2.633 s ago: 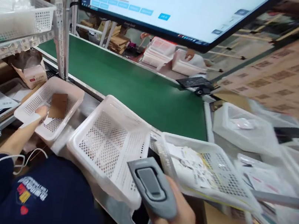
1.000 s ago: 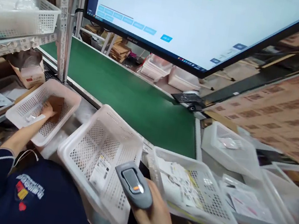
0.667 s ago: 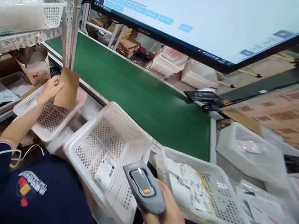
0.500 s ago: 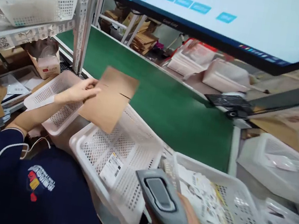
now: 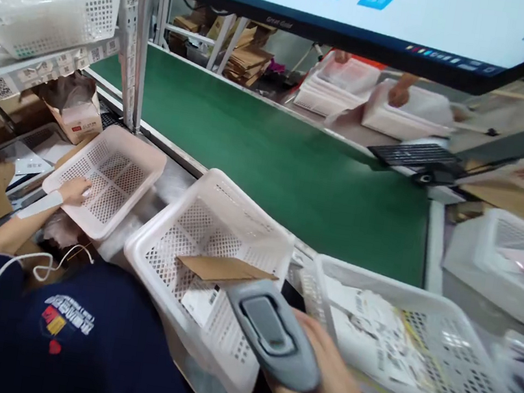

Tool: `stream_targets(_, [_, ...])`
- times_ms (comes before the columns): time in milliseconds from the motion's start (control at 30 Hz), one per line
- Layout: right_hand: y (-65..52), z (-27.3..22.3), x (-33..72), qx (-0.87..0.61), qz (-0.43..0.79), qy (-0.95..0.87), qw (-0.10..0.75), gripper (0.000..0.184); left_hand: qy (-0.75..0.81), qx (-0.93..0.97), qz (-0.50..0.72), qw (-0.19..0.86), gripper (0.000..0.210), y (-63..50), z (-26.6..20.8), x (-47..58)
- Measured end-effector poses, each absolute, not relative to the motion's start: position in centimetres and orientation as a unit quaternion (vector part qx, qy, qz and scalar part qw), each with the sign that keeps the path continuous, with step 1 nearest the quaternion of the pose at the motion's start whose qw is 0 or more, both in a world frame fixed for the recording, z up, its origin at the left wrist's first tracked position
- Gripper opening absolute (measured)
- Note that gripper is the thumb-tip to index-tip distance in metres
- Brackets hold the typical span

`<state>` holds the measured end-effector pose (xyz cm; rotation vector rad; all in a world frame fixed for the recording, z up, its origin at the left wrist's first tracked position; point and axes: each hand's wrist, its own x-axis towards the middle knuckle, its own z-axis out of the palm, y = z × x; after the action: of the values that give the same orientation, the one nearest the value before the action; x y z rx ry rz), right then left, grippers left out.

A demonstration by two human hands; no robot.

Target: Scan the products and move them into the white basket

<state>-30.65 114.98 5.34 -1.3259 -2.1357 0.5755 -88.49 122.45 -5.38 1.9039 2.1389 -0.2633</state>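
My right hand (image 5: 322, 389) is wrapped round a grey handheld barcode scanner (image 5: 271, 329), which hangs over the near right side of the middle white basket (image 5: 185, 343). In that basket a brown cardboard piece (image 5: 224, 268) is seen tilted, partly above a white label slip (image 5: 200, 301). On the left, my left hand (image 5: 74, 190) is inside the left pinkish-white basket (image 5: 148, 169), near its left wall. Its fingers are curled together over the perforated floor. Whatever they pinch is too small to make out.
A green conveyor belt (image 5: 268, 151) runs behind the baskets under a large monitor (image 5: 339, 11). To the right stands a basket of white printed packages (image 5: 374, 331). A shelf (image 5: 39, 68) with a plastic-filled basket is at left. Another person's hand (image 5: 399, 95) shows beyond the belt.
My left hand has let go of the cardboard, which is now in the middle basket, and has moved left and down into the left basket. The scanner has shifted slightly left.
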Motion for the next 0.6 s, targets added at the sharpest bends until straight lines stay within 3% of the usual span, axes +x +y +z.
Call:
stream_targets(133, [115.9, 7.5, -34.9, -0.45, 0.209, -0.842, 0.212, 0.058, 0.673, 0.738, -0.007, 0.055, 0.045, 124.9, -1.4, -82.6])
stream_targets(233, [115.9, 9.2, -38.2, -0.462, 0.196, -0.856, 0.125, 0.068, 0.564, 0.822, 0.075, -0.012, 0.045, 126.3, 2.3, -75.9])
stream_targets(400, [115.2, 10.6, -40.0, -0.528, 0.122, -0.84, 0.004, 0.067, 0.404, 0.903, 0.139, -0.044, 0.043, 126.5, 4.8, -66.5])
stream_targets(500, [113.9, 10.7, -38.2, -0.566, 0.135, -0.813, 0.018, 0.066, 0.365, 0.917, 0.161, 0.022, 0.049, 126.2, 3.4, -64.9])
stream_targets(600, [112.6, 10.3, -34.9, -0.605, 0.159, -0.774, 0.095, 0.064, 0.348, 0.916, 0.166, 0.107, 0.082, 127.1, -0.4, -65.8])
